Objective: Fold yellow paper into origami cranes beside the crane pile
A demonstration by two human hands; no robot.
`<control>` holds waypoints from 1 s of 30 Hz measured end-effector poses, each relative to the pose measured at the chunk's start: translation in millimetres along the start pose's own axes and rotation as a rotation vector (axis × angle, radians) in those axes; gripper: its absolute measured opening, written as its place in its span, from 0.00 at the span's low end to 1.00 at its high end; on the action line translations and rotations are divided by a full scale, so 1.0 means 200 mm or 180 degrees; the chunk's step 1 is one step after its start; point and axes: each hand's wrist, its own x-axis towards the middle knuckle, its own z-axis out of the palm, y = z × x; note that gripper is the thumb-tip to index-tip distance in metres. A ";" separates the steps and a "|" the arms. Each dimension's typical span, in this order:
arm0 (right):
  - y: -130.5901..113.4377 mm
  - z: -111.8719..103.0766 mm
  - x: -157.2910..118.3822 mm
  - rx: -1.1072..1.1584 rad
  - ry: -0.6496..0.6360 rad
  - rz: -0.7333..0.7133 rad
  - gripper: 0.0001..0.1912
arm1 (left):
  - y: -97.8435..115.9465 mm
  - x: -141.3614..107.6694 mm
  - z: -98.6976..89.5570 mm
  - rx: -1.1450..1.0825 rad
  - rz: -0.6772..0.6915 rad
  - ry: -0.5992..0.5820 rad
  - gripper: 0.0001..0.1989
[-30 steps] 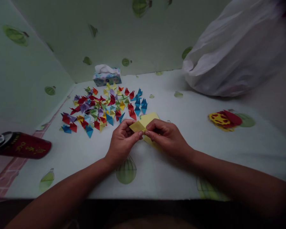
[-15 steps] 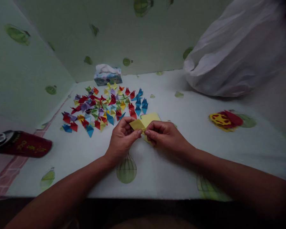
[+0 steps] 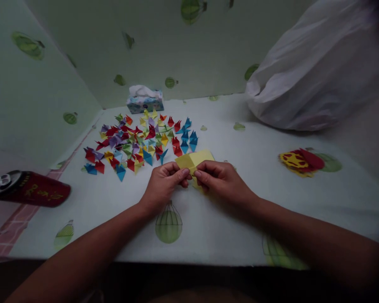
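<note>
A small folded piece of yellow paper (image 3: 185, 161) is pinched between my two hands, above the table. My left hand (image 3: 166, 181) grips its near left edge with thumb and fingers. On the other side, my right hand (image 3: 219, 176) pinches the paper with thumb and forefinger, the tips of both hands close together. Behind and partly under the right hand lies a paler yellow square of paper (image 3: 204, 155), perhaps a stack. Fingers cover the lower part of the folded piece.
Many small origami pieces (image 3: 150, 132) in several colours spread over the back left. Behind them stands a tissue box (image 3: 145, 103). A red can (image 3: 31, 189) is at the left, a white plastic bag (image 3: 297, 92) at the back right. Red and yellow cut-outs (image 3: 300, 162) lie right.
My left fingers have shifted lower on the folded paper, and its upper part now sits flatter and nearer the right hand. The whole view has shifted slightly.
</note>
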 end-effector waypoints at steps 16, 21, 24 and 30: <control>0.00 0.00 -0.01 -0.0680 0.0202 -0.0265 0.15 | 0.00 0.00 0.00 -0.0047 0.0070 -0.0108 0.12; 0.00 0.00 0.00 -0.0104 -0.0044 0.0013 0.15 | 0.04 0.01 -0.02 0.0516 0.0316 -0.0248 0.14; 0.00 -0.01 0.00 0.0260 -0.0052 0.0129 0.16 | 0.06 0.01 -0.03 0.0695 0.0225 -0.0512 0.16; 0.00 -0.01 0.00 0.0893 -0.0051 0.0511 0.19 | 0.03 0.00 -0.02 0.0439 0.0184 -0.0416 0.15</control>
